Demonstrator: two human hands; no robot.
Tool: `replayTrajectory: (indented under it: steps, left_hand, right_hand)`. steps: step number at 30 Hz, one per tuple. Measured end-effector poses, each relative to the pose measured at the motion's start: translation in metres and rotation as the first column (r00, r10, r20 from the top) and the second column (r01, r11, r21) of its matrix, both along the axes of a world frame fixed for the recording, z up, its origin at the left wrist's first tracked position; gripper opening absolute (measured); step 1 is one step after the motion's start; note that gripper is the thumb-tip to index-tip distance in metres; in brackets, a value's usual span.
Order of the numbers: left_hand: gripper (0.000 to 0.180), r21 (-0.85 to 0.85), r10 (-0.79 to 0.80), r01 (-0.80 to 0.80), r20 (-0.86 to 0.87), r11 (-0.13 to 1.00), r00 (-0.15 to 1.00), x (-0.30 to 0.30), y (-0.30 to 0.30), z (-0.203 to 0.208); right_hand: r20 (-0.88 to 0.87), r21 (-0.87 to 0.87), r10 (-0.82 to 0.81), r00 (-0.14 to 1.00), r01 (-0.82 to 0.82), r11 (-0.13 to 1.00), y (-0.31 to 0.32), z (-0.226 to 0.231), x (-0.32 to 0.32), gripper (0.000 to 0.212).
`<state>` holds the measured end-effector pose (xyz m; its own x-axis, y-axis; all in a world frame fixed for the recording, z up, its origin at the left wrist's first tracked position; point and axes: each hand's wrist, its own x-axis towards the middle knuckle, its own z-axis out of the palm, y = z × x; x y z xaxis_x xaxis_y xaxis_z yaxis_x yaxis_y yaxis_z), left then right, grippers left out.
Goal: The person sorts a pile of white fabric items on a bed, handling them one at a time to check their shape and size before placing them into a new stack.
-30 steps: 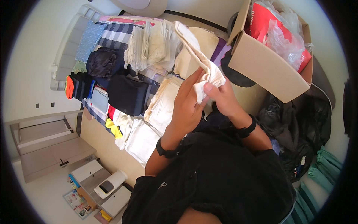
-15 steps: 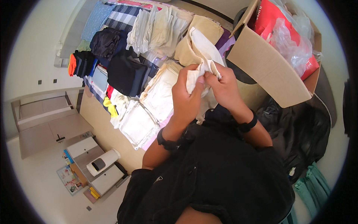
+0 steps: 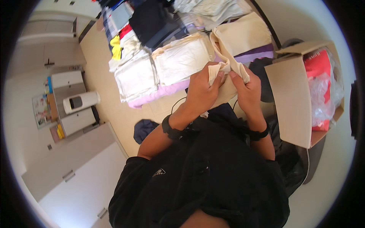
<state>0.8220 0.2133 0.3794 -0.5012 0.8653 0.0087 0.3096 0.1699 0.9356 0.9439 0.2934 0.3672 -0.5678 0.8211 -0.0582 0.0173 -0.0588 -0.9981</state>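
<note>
Left hand (image 3: 202, 87) and right hand (image 3: 248, 91) pinch a folded cream cloth (image 3: 220, 46) between thumbs and fingers — held up before the person's chest — near stacked white fabric (image 3: 184, 60), an open cardboard box (image 3: 289, 102) at right.

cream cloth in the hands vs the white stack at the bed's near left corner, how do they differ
Pose: the cream cloth is held up, pinched by the left hand and right hand, while the white stack lies on the bed.
Shape: the cream cloth is bent and narrow; the white stack is flat and squarish.
Colour: the cream cloth looks yellower than the white stack.
Both are pale fabric.
</note>
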Motion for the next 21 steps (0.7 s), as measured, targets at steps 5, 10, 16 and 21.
replayTrajectory:
  steps: [5,10,16,21]
  left_hand:
    - [0.016,0.057,0.361,-0.357,-0.134,0.932,0.923,-0.060,-0.055,-0.025]
    - [0.028,0.222,0.679,-0.691,0.141,0.687,0.720,-0.186,-0.137,-0.006]
    - [0.023,0.399,0.634,-0.561,-0.070,0.725,0.770,-0.300,-0.214,0.010]
    - [0.026,0.339,0.637,-0.592,-0.026,0.731,0.771,-0.346,-0.255,0.000]
  right_hand:
    - [0.119,0.144,0.014,0.993,-0.032,0.989,0.011,-0.006,-0.008,0.020]
    - [0.171,0.239,-0.337,0.926,0.293,0.926,0.027,0.006,-0.005,0.023]
    - [0.062,0.377,-0.367,0.928,0.319,0.870,0.005,0.024,-0.042,0.025]
    - [0.107,0.382,-0.400,0.910,0.334,0.862,-0.030,0.020,-0.092,0.024]
